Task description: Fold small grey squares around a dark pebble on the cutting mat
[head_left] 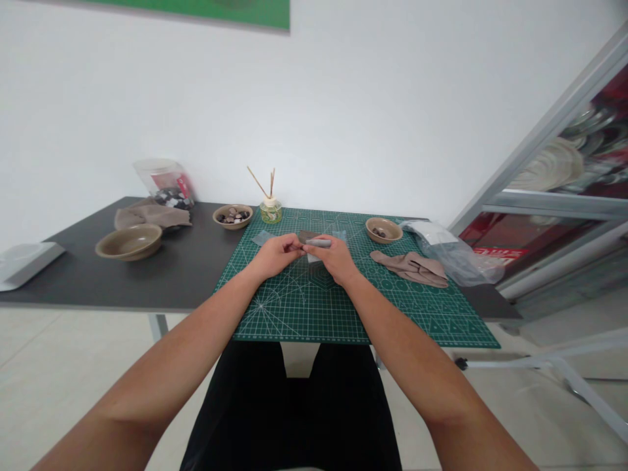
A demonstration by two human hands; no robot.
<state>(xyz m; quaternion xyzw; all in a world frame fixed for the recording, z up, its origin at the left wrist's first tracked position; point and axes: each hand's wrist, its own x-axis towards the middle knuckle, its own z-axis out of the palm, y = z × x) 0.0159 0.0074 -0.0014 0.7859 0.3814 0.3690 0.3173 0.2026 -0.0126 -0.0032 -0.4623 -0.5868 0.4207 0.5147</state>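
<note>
My left hand [279, 255] is over the middle of the green cutting mat [275, 314], its thumb and fingers pinched together. Whatever it pinches is too small to make out. My right hand [336, 258] meets it at the fingertips, closed round a short grey pen-like tool [318, 243] that lies nearly level and points left. Just behind the fingers shows a flat brown-grey piece [307, 235], partly hidden. A small white block [313, 259] peeks out beneath the right hand. Clear plastic pieces [263, 237] lie on the mat beside the hands.
Bowls of dark stones stand at back left [232, 226] and right [383, 239], near a reed diffuser [271, 210]. A brown cloth [417, 268] and plastic bag [456, 255] lie right. Farther left are a larger bowl [129, 252], another cloth [147, 213] and clear jar [164, 180].
</note>
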